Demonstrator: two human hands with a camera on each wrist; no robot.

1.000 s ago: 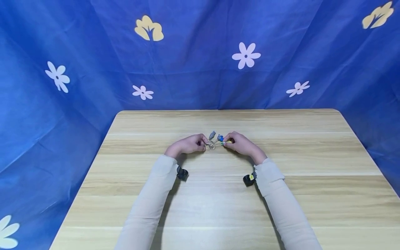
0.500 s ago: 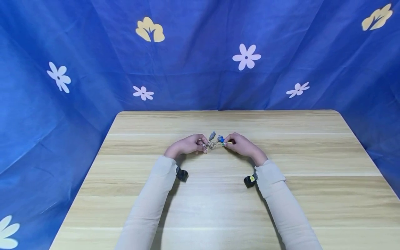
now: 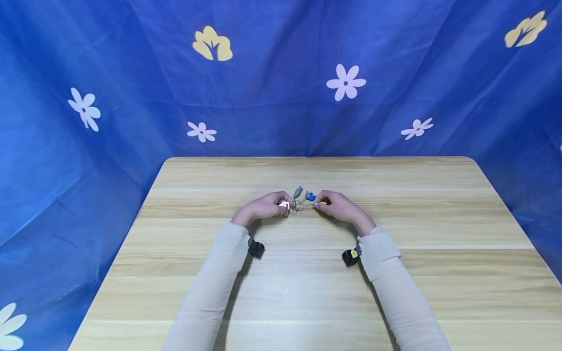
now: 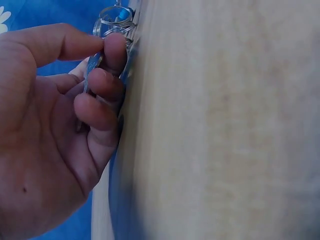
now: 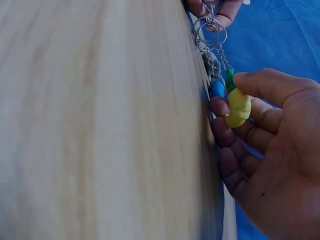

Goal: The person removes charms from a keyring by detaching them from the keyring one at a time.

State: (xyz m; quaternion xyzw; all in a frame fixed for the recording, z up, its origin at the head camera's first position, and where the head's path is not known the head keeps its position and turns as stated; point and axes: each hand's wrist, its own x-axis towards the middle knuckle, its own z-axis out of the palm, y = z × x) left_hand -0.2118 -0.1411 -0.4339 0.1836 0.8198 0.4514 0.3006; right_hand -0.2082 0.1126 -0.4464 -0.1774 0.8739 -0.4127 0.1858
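Shiny silver metal rings (image 5: 226, 35) and a metal-link chain (image 5: 223, 56) gleam beside a smooth yellow figure (image 5: 239, 106), rubbery or plastic in look, its finish softly matt. A flat piece (image 4: 92, 66), apparently metal, throws back a bright glare. The smooth tabletop (image 3: 303, 297) shows wood grain under a soft sheen. Pale matt cloth sleeves (image 3: 199, 292) wrinkle lightly; the blue cloth backdrop (image 3: 272, 117) is creased and folded.
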